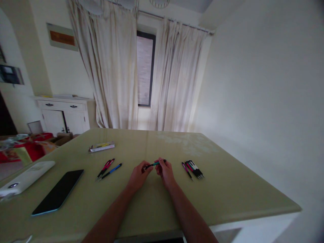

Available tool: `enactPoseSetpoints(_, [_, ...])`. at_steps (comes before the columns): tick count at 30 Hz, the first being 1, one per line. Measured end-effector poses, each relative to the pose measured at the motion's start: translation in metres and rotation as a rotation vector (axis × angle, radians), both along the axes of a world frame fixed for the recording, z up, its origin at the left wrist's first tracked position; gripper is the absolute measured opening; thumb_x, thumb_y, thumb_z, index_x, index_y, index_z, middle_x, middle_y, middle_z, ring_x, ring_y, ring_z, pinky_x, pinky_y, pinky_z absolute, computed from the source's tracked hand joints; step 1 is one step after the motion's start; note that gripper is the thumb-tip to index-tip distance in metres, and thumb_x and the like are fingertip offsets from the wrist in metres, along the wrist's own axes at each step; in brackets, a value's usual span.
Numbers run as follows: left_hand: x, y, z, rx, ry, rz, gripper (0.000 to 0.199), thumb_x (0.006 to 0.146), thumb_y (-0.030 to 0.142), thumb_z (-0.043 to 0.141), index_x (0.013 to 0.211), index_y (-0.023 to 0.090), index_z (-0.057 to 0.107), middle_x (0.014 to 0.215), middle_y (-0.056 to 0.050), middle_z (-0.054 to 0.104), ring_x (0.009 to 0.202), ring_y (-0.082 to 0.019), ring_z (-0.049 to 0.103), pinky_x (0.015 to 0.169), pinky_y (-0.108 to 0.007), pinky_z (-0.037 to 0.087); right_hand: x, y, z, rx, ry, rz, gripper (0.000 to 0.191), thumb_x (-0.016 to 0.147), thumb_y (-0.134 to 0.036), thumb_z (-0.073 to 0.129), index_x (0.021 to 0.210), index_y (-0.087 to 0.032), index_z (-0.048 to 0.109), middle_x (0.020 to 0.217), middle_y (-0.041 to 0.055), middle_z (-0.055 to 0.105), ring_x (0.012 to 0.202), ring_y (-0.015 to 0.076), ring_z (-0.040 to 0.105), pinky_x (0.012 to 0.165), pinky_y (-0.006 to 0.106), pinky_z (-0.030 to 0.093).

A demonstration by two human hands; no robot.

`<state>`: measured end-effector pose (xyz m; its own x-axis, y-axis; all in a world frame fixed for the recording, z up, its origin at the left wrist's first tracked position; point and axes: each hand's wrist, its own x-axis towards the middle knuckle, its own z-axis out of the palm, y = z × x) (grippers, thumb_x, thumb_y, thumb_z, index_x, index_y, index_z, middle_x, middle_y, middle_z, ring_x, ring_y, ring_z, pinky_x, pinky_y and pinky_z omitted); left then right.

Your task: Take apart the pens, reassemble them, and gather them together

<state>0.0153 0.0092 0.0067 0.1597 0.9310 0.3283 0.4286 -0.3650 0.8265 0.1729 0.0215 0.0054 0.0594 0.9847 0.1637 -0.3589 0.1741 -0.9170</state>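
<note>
A teal and black pen (pixel 155 164) is held level above the table between both hands. My left hand (pixel 138 173) is closed with its fingertips around the pen's black end. Toward the other end, my right hand (pixel 164 170) pinches the pen near its teal part. Several pens (pixel 194 169) with black grips lie side by side to the right of my right hand, a purple pen (pixel 187 170) at their left edge. Left of my left hand rest a blue pen (pixel 110 171) and red-pink pens (pixel 105 168), their tips pointing toward me.
A slim white box (pixel 102 147) with something yellow on it lies at the table's back left. A dark-screened tablet or phone (pixel 59 192) and a white device (pixel 27 177) lie along the left side. The pale green tabletop (pixel 240 189) ends near a wall on the right.
</note>
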Motion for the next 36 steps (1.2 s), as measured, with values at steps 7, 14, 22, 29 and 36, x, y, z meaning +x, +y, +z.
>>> enactPoseSetpoints(7, [0.0, -0.002, 0.003, 0.014, -0.015, -0.014, 0.041, 0.091, 0.053, 0.046, 0.08, 0.018, 0.064, 0.065, 0.001, 0.058, 0.06, -0.015, 0.051, 0.059, -0.025, 0.035, -0.001, 0.0, -0.001, 0.008, -0.027, 0.015, 0.045, 0.077, -0.061, 0.07, 0.077, -0.016, 0.072, 0.055, -0.0006, 0.059, 0.039, 0.008, 0.044, 0.038, 0.021, 0.028])
enactPoseSetpoints(14, [0.001, -0.002, 0.002, 0.005, 0.012, -0.005, 0.039, 0.093, 0.051, 0.042, 0.082, 0.019, 0.063, 0.063, 0.001, 0.059, 0.06, -0.016, 0.054, 0.06, -0.027, 0.037, 0.0, 0.001, -0.003, -0.001, -0.062, 0.011, 0.047, 0.076, -0.063, 0.069, 0.077, -0.016, 0.072, 0.055, -0.0003, 0.059, 0.039, 0.0082, 0.045, 0.038, 0.021, 0.028])
enactPoseSetpoints(22, [0.002, -0.004, 0.004, 0.01, 0.065, -0.044, 0.043, 0.096, 0.05, 0.036, 0.078, 0.02, 0.061, 0.066, -0.001, 0.062, 0.063, -0.016, 0.056, 0.063, -0.027, 0.038, 0.001, 0.001, -0.002, 0.006, -0.063, -0.004, 0.048, 0.076, -0.064, 0.069, 0.076, -0.016, 0.071, 0.053, -0.0009, 0.058, 0.037, 0.0082, 0.045, 0.037, 0.021, 0.027])
enactPoseSetpoints(29, [0.003, -0.004, 0.004, 0.064, 0.114, -0.079, 0.028, 0.095, 0.04, 0.043, 0.09, 0.02, 0.062, 0.077, -0.002, 0.065, 0.074, -0.018, 0.06, 0.071, -0.028, 0.042, 0.001, 0.001, -0.001, -0.009, -0.06, -0.017, 0.047, 0.075, -0.063, 0.069, 0.076, -0.016, 0.071, 0.053, -0.0009, 0.058, 0.038, 0.008, 0.044, 0.037, 0.021, 0.028])
enactPoseSetpoints(36, [0.002, -0.001, -0.006, 0.109, 0.111, -0.077, 0.031, 0.095, 0.024, 0.033, 0.11, 0.019, 0.06, 0.091, -0.005, 0.067, 0.088, -0.019, 0.062, 0.083, -0.032, 0.046, 0.004, 0.004, -0.002, -0.032, -0.051, -0.083, 0.045, 0.075, -0.061, 0.069, 0.075, -0.016, 0.07, 0.053, -0.0006, 0.057, 0.038, 0.0085, 0.043, 0.037, 0.022, 0.027])
